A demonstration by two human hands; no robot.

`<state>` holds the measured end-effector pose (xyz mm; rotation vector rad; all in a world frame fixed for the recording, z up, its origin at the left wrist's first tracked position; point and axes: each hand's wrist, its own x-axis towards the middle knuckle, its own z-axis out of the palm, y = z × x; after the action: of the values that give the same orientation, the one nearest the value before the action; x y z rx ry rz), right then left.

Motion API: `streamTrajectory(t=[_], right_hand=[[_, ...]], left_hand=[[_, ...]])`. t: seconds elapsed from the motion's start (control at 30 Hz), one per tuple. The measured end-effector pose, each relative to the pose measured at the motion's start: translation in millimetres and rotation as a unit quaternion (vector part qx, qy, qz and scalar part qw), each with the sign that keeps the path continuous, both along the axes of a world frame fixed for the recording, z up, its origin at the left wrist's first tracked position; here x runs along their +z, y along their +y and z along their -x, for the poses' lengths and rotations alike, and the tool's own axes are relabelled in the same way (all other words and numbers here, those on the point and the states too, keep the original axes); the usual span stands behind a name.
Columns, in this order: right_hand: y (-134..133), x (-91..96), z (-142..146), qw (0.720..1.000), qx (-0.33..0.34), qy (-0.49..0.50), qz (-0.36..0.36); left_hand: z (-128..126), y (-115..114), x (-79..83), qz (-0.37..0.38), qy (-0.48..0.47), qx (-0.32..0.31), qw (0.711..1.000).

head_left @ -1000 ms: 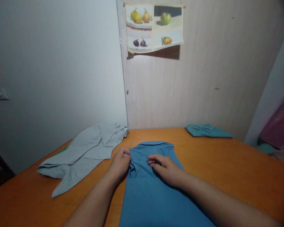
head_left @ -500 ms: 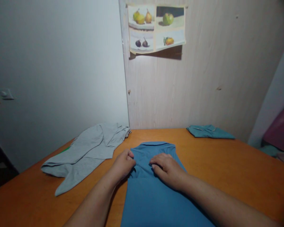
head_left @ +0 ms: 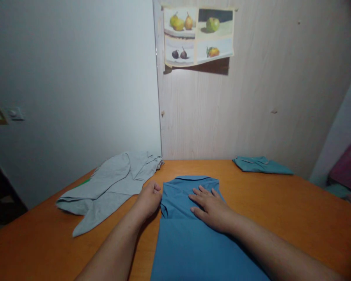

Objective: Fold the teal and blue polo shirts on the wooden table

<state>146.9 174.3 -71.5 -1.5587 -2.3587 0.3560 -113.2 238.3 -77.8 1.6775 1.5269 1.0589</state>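
Note:
A blue shirt (head_left: 193,249) lies face down on the table, its sides folded inward and its collar at the far end. My left hand (head_left: 150,198) is closed at the shirt's left edge near the shoulder, fingers curled against the cloth; the exact grip is partly hidden. On the shirt's upper part, my right hand (head_left: 212,208) rests palm down with its fingers spread. Small creases show between the two hands and by the left edge.
On the left of the orange table (head_left: 280,230) lies a heap of grey garments (head_left: 105,183), a sleeve hanging toward me. A folded teal garment (head_left: 263,165) is at the back right. Walls border the far edge, with a fruit picture (head_left: 197,37) taped up.
My left hand has shifted left, and the shirt's left edge looks drawn outward. My right hand's fingers have spread flat on the cloth. The camera view has turned slightly left.

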Motion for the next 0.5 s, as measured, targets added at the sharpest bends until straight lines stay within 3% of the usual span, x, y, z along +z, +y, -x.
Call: streamTrajectory(t=[0.3, 0.5], right_hand=[[-7, 8.6, 5, 0.999, 0.008, 0.032, -0.023], [-34, 28.3, 23, 0.983, 0.171, 0.059, 0.012]], left_hand=[[6, -3, 12.5, -0.045, 0.072, 0.051, 0.995], [5, -8, 11.6, -0.044, 0.143, -0.008, 0.989]])
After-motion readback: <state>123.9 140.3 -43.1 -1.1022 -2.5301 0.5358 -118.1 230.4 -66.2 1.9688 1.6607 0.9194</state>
